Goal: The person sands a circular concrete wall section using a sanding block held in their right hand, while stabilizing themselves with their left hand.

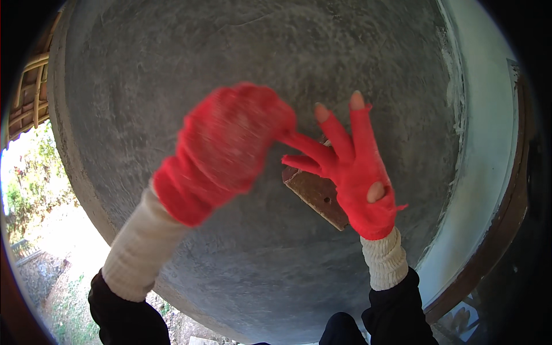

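Observation:
A red knit glove covers my left hand (233, 138), which is blurred by motion. Its fingers are closed, pinching the tip of one red finger of the glove on my right hand (365, 169). That right hand is open with its fingers spread. Two bare fingertips poke out of the worn right glove, and skin shows through a hole near its wrist. Beneath the right hand, a flat brown piece (319, 195) with a small hole lies on the grey cement surface (241, 276). The hand hides part of it.
A pale wall (489, 144) with a dark brown frame (509, 213) borders the cement on the right. Along the left runs the cement's raised edge (77, 149). Beyond it are sunlit ground (75, 259), plants (37, 184) and a tiled roof on poles (34, 86).

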The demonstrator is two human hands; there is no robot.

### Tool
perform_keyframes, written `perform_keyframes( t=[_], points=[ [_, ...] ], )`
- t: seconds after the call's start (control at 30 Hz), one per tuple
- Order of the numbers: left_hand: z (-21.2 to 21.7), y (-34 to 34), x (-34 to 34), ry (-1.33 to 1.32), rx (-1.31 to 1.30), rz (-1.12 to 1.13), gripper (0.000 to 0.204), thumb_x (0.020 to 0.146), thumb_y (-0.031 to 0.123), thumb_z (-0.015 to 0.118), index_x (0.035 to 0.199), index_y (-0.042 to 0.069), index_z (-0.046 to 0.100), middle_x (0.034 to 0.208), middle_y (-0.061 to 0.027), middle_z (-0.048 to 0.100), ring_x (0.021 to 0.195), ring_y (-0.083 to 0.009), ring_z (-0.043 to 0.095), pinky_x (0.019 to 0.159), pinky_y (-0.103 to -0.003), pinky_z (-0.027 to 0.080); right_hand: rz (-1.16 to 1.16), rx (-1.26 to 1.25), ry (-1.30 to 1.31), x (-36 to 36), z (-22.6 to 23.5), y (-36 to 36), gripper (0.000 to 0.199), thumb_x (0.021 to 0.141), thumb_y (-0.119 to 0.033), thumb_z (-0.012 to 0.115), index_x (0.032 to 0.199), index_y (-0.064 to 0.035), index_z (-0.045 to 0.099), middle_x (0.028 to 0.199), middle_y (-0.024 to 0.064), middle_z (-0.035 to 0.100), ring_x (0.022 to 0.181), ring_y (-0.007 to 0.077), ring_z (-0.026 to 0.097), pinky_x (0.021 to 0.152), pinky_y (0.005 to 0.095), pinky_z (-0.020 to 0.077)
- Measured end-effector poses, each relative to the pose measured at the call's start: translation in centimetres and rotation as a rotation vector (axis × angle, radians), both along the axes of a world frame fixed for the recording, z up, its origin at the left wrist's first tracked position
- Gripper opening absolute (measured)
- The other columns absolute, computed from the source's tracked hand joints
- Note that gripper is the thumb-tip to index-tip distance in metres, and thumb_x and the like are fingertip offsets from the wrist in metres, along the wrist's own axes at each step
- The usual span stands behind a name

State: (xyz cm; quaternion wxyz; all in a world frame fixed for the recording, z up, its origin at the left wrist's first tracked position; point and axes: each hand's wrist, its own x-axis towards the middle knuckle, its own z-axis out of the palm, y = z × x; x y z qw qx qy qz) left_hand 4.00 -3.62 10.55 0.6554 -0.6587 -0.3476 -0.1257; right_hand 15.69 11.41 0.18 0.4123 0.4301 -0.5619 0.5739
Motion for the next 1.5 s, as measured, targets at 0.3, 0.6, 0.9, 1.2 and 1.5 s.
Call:
perform_keyframes(
  t=[0.3, 0.6, 0.9, 1.2, 1.5],
  points=[
    [-0.3, -3.3, -0.4, -0.744, -0.316, 0.113, 0.015, 0.083, 0.002, 0.070, 0.097, 0.004, 0.065, 0.092, -0.0074, 0.065, 0.088, -0.0238, 0.063, 0.079, -0.035, 0.050, -0.318, 0.248, -0.156, 1.0, 0.5, 0.7, 0.119, 0.082, -0.080, 0.048, 0.155, -0.0006, -0.004, 0.147, 0.0180, 0.046, 0.135, 0.0332, 0.046, 0.114, 0.0448, 0.0288],
    [-0.7, -1.8, 2.6, -0.680, -0.539, -0.067, 0.011, 0.081, 0.008, 0.074, 0.092, 0.005, 0.073, 0.095, -0.0070, 0.068, 0.078, -0.0213, 0.066, 0.067, -0.032, 0.052, -0.503, 0.157, -0.041, 0.6, -0.4, -0.3, 0.109, 0.086, -0.078, 0.038, 0.154, 0.0052, 0.015, 0.128, 0.0100, 0.062, 0.121, 0.0174, 0.054, 0.112, 0.0333, 0.0314],
    [-1.1, -2.0, 1.3, -0.087, -0.098, 0.087, 0.017, 0.076, -0.002, 0.068, 0.091, 0.006, 0.065, 0.087, -0.0085, 0.063, 0.079, -0.0274, 0.063, 0.068, -0.036, 0.051, -0.333, 0.153, -0.175, 0.9, -0.1, -0.3, 0.127, 0.076, -0.085, 0.050, 0.155, -0.0001, -0.003, 0.142, 0.0250, 0.049, 0.130, 0.0314, 0.051, 0.114, 0.0444, 0.0304],
    [-0.6, -4.1, 0.2, -0.604, -0.263, -0.099, 0.020, 0.081, 0.003, 0.072, 0.100, 0.005, 0.069, 0.093, -0.0095, 0.066, 0.087, -0.0269, 0.066, 0.074, -0.033, 0.054, -0.249, 0.353, -0.034, 0.1, -0.4, 1.1, 0.081, 0.090, -0.056, 0.062, 0.145, -0.0004, 0.043, 0.146, 0.0127, 0.049, 0.128, 0.0204, 0.052, 0.104, 0.0339, 0.0444],
    [-1.3, -2.5, 2.3, -0.333, -0.455, -0.061, 0.024, 0.072, 0.003, 0.078, 0.095, 0.008, 0.072, 0.091, -0.0064, 0.068, 0.085, -0.0261, 0.067, 0.072, -0.036, 0.055, -0.476, 0.213, -0.042, 0.0, -3.6, 2.9, 0.049, 0.096, -0.022, 0.061, 0.137, 0.0017, 0.050, 0.142, 0.0134, 0.052, 0.126, 0.0222, 0.054, 0.107, 0.0335, 0.0438]
  ],
)
